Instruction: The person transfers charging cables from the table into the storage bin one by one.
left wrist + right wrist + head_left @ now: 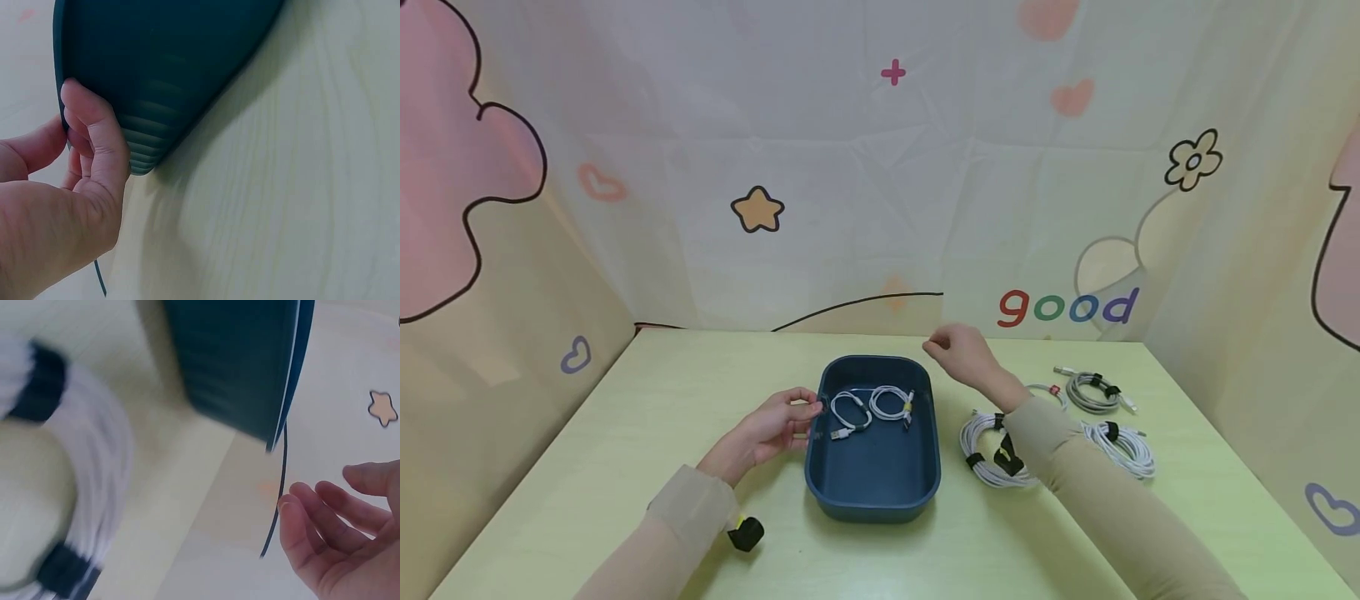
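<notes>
A dark blue plastic bin [874, 508] stands on the table. Its left wall is pinched between the thumb and fingers of my left hand [772, 428]; the left wrist view shows this grip [94, 150] at the rim. Inside the bin lie two small coiled white USB cables, one at the left [852, 412] and one at the right with a yellow tie [890, 402]. Just past the bin's far right corner, my right hand [964, 357] hangs in the air with nothing in it. The right wrist view shows its fingers [306, 540] loosely bent.
Right of the bin lies a large white cable coil [976, 446] with black straps, partly hidden by my right sleeve. Further right are a grey cable coil [1093, 393] and another white coil [1131, 450]. A printed cloth [850, 150] hangs behind the table.
</notes>
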Motion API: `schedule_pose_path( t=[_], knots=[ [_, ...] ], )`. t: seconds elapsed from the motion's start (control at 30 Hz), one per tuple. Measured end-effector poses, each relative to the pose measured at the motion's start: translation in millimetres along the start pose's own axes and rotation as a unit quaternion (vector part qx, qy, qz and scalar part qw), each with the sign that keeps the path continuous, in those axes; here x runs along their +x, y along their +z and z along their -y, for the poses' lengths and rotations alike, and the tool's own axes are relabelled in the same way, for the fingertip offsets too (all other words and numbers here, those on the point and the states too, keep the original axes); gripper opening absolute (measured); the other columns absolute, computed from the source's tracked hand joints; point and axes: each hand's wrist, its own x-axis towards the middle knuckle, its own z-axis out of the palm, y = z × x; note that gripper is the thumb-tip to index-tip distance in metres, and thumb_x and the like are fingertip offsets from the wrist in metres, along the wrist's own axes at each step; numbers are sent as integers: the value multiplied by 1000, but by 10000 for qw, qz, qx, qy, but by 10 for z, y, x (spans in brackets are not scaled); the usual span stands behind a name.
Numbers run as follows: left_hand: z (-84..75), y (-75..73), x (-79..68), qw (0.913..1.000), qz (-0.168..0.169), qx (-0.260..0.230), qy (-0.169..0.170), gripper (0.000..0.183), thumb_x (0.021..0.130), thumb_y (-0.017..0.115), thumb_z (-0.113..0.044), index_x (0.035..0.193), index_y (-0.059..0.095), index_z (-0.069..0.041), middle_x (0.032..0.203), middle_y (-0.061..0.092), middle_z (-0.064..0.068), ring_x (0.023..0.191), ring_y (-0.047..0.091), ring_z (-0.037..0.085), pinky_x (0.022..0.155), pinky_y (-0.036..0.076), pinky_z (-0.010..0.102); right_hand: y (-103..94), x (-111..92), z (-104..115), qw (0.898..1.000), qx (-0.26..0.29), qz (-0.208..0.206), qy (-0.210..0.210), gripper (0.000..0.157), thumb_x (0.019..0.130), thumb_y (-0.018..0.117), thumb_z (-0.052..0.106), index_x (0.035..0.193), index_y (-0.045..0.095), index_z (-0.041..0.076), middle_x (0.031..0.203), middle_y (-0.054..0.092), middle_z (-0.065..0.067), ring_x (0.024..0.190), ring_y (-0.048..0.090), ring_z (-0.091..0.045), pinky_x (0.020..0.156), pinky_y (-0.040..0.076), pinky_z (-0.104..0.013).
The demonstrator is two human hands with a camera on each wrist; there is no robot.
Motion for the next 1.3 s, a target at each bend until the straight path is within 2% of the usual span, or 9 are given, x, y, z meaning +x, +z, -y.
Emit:
schedule_pose_path(
  t=[0.2, 0.33, 0.43, 0.6, 0.73, 0.93, 1.3],
  knots=[
    [-2, -9, -13, 10000, 20, -10, 5, 8, 99, 54, -13, 102, 47, -12, 80, 61, -2, 64, 58, 9, 62, 53, 25, -180, -185, -268, 9989, 185, 279, 313, 20, 93, 57, 10, 96, 70, -4, 85, 70, -17, 68, 64, -20, 64, 52, -32],
    [8, -18, -12, 10000, 34, -3, 23, 8, 98, 54, -13, 102, 47, -12, 80, 61, -2, 64, 58, 9, 62, 53, 25, -256, -293, -421, 9956, 106, 714, 591, 20, 92, 58, 10, 98, 69, -5, 89, 71, -18, 70, 65, -20, 63, 52, -29],
    [17, -18, -8, 10000, 28, 13, 37, 7, 99, 53, -12, 102, 47, -12, 80, 61, -2, 64, 58, 9, 62, 53, 25, -286, -357, -512, 9894, 4, 1212, 804, 20, 92, 59, 12, 98, 69, -4, 91, 71, -20, 73, 65, -23, 63, 52, -29],
    [31, -9, -2, 10000, 13, 20, 55, 6, 99, 52, -12, 101, 47, -13, 80, 60, -3, 65, 58, 9, 63, 53, 25, -275, -460, -653, 9763, -177, 2044, 690, 21, 90, 63, 14, 100, 69, -4, 92, 72, -17, 79, 65, -22, 71, 54, -33],
    [26, -2, 0, 10000, 45, 28, 55, 6, 99, 52, -12, 101, 47, -14, 80, 61, -3, 65, 58, 9, 63, 54, 25, -234, -527, -742, 9698, -394, 2363, 464, 27, 86, 69, 15, 103, 68, -5, 91, 69, -11, 83, 62, -18, 77, 53, -35],
    [4, -15, 2, 9999, 105, 26, 56, 7, 99, 53, -13, 102, 46, -13, 81, 61, -2, 66, 59, 9, 63, 54, 25, -193, -576, -788, 9680, -435, 2455, 301, 24, 80, 73, 10, 100, 67, -3, 84, 63, -7, 75, 51, -14, 71, 47, -29],
    [8, -12, -6, 9999, 81, 6, 77, 6, 99, 53, -12, 101, 47, -13, 80, 62, -3, 66, 59, 8, 62, 54, 25, -161, -595, -835, 9708, -442, 2314, 457, 14, 76, 74, 2, 88, 69, -1, 75, 61, -4, 69, 49, -14, 63, 40, -25]
  ],
)
